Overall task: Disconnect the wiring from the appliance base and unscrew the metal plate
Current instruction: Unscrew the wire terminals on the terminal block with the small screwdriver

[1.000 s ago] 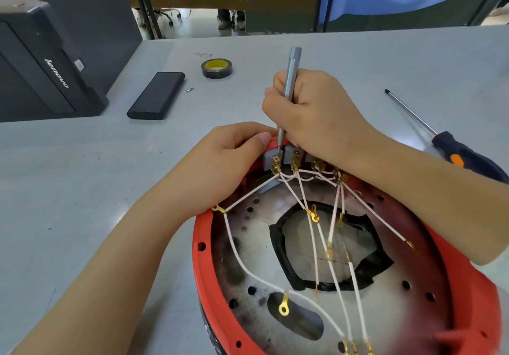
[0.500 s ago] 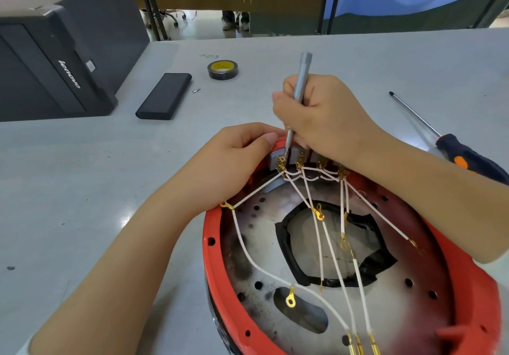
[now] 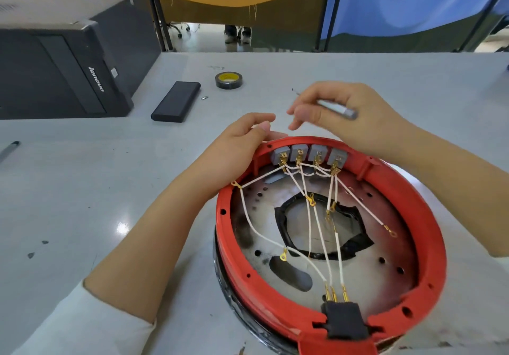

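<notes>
The appliance base (image 3: 429, 217), a round red ring, lies open side up with the stained metal plate (image 3: 385, 261) inside it. White wires (image 3: 325, 244) with gold terminals run from several grey terminal blocks (image 3: 309, 154) at the far rim to a black plug (image 3: 344, 323) at the near rim. My left hand (image 3: 242, 142) holds the far-left rim, fingers curled over its edge. My right hand (image 3: 344, 115) hovers above the table just beyond the base. It grips a slim grey screwdriver (image 3: 338, 109) lying across the palm, tip pointing left.
A black computer case (image 3: 63, 76) stands at the far left. Beside it lie a flat black box (image 3: 176, 102), a small loose screw (image 3: 204, 97) and a roll of black tape (image 3: 228, 80). A pen (image 3: 9, 149) lies at the left edge.
My right hand lifted the grey screwdriver off the terminal blocks and turned it flat, away from the base. The blocks now show uncovered. My left hand stays on the rim.
</notes>
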The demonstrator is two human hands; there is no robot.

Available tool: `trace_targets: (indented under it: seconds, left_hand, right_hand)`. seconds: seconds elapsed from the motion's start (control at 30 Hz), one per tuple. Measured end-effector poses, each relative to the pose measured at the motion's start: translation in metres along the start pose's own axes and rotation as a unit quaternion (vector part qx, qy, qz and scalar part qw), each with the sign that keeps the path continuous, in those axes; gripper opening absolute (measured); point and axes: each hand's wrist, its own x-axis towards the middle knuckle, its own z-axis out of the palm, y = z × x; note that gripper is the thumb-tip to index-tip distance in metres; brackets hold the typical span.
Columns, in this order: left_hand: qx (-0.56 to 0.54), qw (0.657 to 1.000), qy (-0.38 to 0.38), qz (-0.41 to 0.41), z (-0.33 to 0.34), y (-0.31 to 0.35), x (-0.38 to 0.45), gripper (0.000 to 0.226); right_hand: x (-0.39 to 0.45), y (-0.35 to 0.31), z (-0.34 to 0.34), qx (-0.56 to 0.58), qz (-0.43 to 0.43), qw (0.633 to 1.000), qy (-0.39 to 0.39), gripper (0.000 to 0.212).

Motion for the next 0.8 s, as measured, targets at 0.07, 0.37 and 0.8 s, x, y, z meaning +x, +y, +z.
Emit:
trace_targets:
  seconds: [0.07,0.37,0.8]
  left_hand:
    - [-0.033,0.999,0.01,-0.008,0.0,0.001,-0.001,0.027]
    - [-0.026,0.998,0.048,-0.012,0.0,0.006,-0.003,0.027]
    - [0.115,0.992,0.027,-0.047,-0.013,0.006,-0.004,0.028]
  right_hand:
    - [-0.01,0.002,0.0,-0.026,0.011,0.999,-0.025,0.007]
    - [-0.02,0.006,0.001,-0.131,0.018,0.991,-0.019,0.029]
    - [-0.015,0.016,-0.019,-0.333,0.13,0.933,0.041,0.022]
